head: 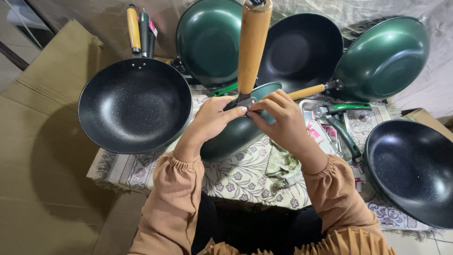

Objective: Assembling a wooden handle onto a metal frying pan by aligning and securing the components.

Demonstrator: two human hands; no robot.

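Nearest the camera are two peach-coloured sleeves (174, 203), gathered at the wrists, rising from the bottom edge toward the middle. Above them the left hand (211, 120) and right hand (278, 118) meet at the centre, fingertips pinched together on the metal bracket (245, 100) where a wooden handle (252, 45) joins a green pan (236, 132). Both hands are closed around that joint; the handle stands up toward twelve o'clock, and the pan tilts on a patterned cloth (236, 177) just below the hands.

At nine o'clock from the hands lies a black speckled pan (134, 104), its own wooden handle (133, 28) pointing to twelve. At eleven to twelve o'clock a green pan's underside (207, 40) leans upright, with a black pan (302, 49) beside it at one o'clock. At two o'clock another green pan (384, 59) shows its underside, its handle reaching toward the hands. At three o'clock sits a metal tray (309, 106) holding green-handled tools (347, 134). At four o'clock a further black pan (415, 170) lies face up. A crumpled green rag (283, 167) rests on the cloth at five o'clock. Cardboard (42, 141) covers the left side.
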